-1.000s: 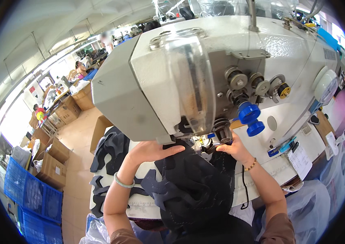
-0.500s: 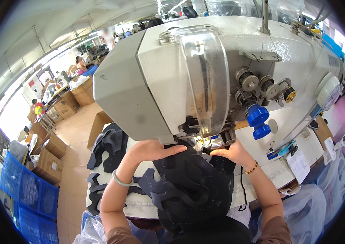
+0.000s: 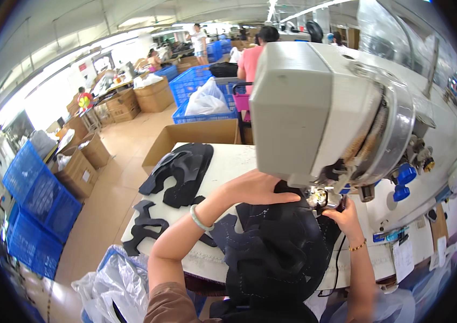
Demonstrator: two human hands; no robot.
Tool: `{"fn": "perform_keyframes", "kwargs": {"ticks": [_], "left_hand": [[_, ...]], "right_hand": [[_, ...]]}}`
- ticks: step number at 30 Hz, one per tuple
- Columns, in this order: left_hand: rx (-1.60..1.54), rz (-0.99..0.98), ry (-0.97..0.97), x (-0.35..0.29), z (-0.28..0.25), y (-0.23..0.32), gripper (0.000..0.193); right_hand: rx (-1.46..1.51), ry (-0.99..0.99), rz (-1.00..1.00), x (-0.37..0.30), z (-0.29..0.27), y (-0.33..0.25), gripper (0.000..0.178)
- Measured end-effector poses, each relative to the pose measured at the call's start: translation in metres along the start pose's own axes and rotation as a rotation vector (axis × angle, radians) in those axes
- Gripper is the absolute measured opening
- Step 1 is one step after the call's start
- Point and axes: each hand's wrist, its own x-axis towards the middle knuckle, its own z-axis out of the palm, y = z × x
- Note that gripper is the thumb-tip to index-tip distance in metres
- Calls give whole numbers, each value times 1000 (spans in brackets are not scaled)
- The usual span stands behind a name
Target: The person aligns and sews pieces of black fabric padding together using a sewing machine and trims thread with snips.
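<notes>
A large grey sewing machine (image 3: 325, 113) fills the upper right. Under its needle area (image 3: 322, 196) lies a black stitched fabric piece (image 3: 277, 247) that drapes toward me. My left hand (image 3: 258, 188) lies flat on the fabric just left of the needle, fingers pressed down; a pale bangle is on that wrist. My right hand (image 3: 344, 215) grips the fabric's edge right of the needle, a thin bracelet on its wrist.
A stack of black cut pieces (image 3: 182, 167) and loose ones (image 3: 142, 231) lie on the white table (image 3: 228, 161) at left. Cardboard boxes (image 3: 190, 134), blue crates (image 3: 40, 210) and plastic bags (image 3: 110, 285) stand around. Other people work in the background.
My head has turned left, so the machine now sits farther right and the table's left side shows. Both hands stay on the black fabric by the needle.
</notes>
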Motion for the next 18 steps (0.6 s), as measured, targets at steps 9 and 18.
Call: {"fn": "perform_keyframes", "kwargs": {"ticks": [9,18], "left_hand": [[-29,33,-10,-1,1,-9,70],[-94,60,1,-2,6,-5,67]], "right_hand": [[-73,17,-53,3,9,5,47],[-1,2,102,12,-14,20,58]]}}
